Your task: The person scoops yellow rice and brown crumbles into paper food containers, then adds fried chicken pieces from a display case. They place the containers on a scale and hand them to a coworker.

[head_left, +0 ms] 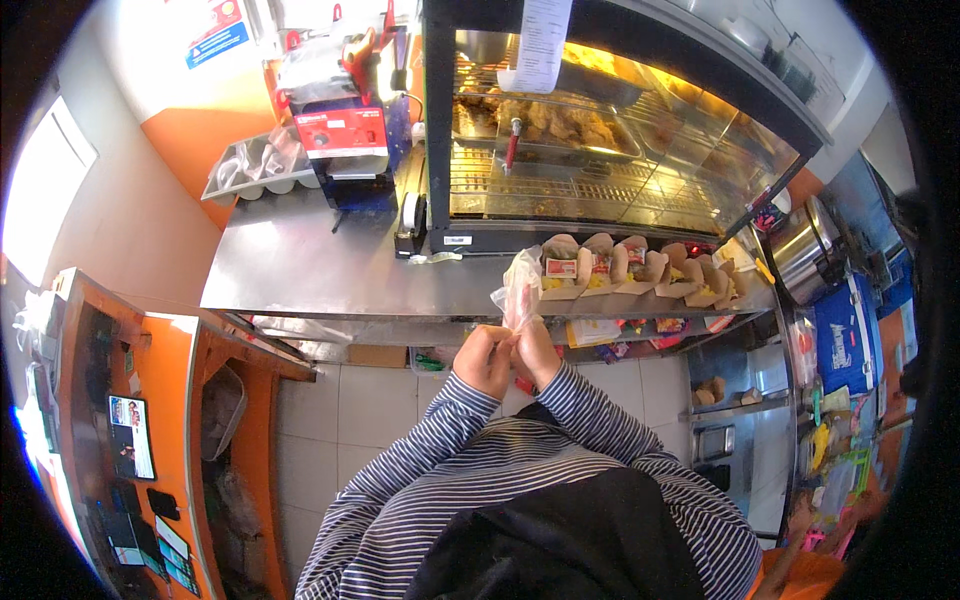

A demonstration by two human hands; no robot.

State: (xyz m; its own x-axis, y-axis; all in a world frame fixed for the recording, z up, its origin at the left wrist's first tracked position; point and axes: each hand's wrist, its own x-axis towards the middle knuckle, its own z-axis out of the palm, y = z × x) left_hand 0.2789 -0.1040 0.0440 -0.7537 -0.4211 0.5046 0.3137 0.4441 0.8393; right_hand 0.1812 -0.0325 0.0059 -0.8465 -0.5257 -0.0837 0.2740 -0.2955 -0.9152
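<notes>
Black cloth [560,545]: lower middle, over a striped shirt [395,500].
Clear plastic [516,280]: centre, upright above both wrists.
Right hand [538,355]: centre, fingers apparently inside it; cannot tell whether gripping.
Left hand [481,360]: touching the right, fingertips pinched on the plastic's lower part.
Food boxes [632,288]: row right of centre, on a metal counter [290,255].

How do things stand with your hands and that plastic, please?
Left hand curled, right hand beside it. Both at lower end of thin translucent plastic glove or bag. Open brown cardboard food boxes close by, right side, on grey metal counter.
</notes>
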